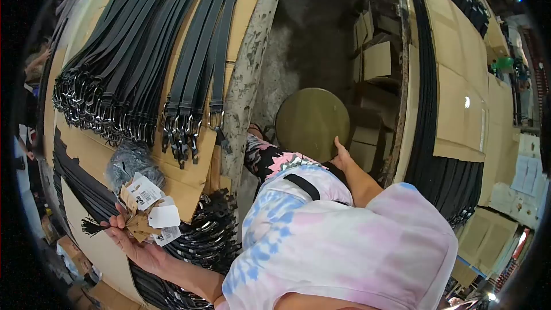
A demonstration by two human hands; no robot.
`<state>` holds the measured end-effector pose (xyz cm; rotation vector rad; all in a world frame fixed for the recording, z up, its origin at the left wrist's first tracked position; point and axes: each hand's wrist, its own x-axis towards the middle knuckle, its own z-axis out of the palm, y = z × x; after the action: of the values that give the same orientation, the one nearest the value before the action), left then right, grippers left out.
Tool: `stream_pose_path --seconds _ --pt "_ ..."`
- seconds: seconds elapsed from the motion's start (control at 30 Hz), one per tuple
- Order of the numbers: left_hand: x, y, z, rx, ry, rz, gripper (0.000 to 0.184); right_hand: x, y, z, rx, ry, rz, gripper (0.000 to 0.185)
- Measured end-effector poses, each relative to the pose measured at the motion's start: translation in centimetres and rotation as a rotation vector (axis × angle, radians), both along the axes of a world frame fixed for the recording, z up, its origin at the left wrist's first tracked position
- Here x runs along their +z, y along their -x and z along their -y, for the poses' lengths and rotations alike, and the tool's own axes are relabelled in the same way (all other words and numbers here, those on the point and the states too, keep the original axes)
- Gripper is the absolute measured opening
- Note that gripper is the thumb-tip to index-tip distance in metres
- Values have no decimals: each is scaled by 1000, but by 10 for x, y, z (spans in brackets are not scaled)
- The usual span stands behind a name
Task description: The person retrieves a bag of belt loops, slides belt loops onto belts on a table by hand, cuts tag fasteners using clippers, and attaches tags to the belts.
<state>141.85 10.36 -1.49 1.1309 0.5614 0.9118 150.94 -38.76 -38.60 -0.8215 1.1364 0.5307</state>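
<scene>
My left hand [135, 248] is closed round a bunch of tags [148, 209], brown and white, whose black strings [92, 227] stick out to the left. Just above the tags lies a crumpled clear plastic bag [133, 163] with dark contents. My right hand [341, 154] touches the right edge of a round olive-brown stool seat [313, 121], its fingers partly hidden. Many black belts [143, 46] with metal buckles lie on cardboard [189, 186] at the upper left.
More belts [212, 235] are piled beside my left forearm. Open cardboard boxes [377, 60] stand beyond the stool. Along the right, another table carries black belts [453, 181] and cardboard sheets [459, 97]. A worn table edge [252, 51] runs left of the stool.
</scene>
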Motion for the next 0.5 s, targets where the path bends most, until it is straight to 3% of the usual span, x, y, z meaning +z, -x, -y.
stream_pose_path --seconds 0.13,0.2,0.27,0.33,0.4,0.43,0.5 --pt "-2 7 -6 -124 -19 85 25 -6 6 8 23 -38 17 75" --pt "1 8 -4 -58 -38 69 23 -3 0 5 52 331 -105 67" --pt "-2 14 -13 -137 -27 77 25 -21 -20 14 417 1190 58 51" --pt "-6 17 -15 -211 -21 80 28 -5 -52 19 522 1438 425 24" --pt "-7 13 -9 -71 -60 30 29 -16 -88 25 262 744 417 9" --pt "-3 8 0 45 2 22 32 -2 -102 16 271 580 408 6" --pt "0 6 3 -58 -43 126 30 -14 -126 15 456 435 287 7"
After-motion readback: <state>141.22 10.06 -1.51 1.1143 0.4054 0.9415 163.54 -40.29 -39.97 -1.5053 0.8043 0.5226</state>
